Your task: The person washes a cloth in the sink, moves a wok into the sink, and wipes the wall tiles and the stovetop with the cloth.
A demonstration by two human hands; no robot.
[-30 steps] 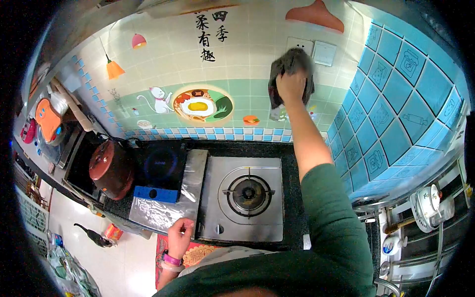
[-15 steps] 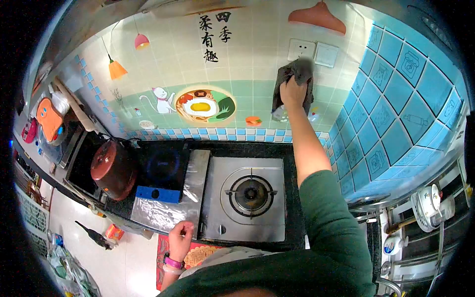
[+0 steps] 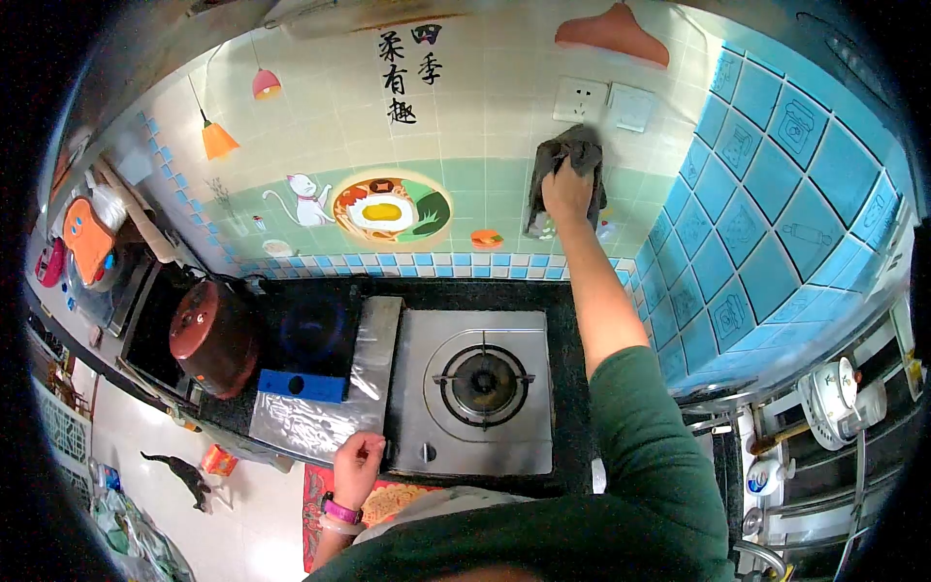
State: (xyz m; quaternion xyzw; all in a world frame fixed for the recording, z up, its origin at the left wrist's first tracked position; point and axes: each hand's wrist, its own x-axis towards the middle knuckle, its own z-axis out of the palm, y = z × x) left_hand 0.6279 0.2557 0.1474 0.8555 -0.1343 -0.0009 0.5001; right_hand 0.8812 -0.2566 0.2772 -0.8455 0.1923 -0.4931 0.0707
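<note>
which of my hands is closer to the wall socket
Right. Your right hand, holding a dark cloth, is just below the wall socket; your left hand is farther away, near the front left corner of the gas stove.

Cloth (image 3: 574,145) below socket (image 3: 581,99); pot (image 3: 211,339) left of burner (image 3: 485,381)

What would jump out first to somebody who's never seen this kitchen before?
Probably the right hand, stretched out with a dark cloth at the tiled wall, just below the socket. Next might come the big painted bowl with its egg, left of the cloth on that wall. A black-and-white cat on the floor at the lower left could also catch the eye.
</note>
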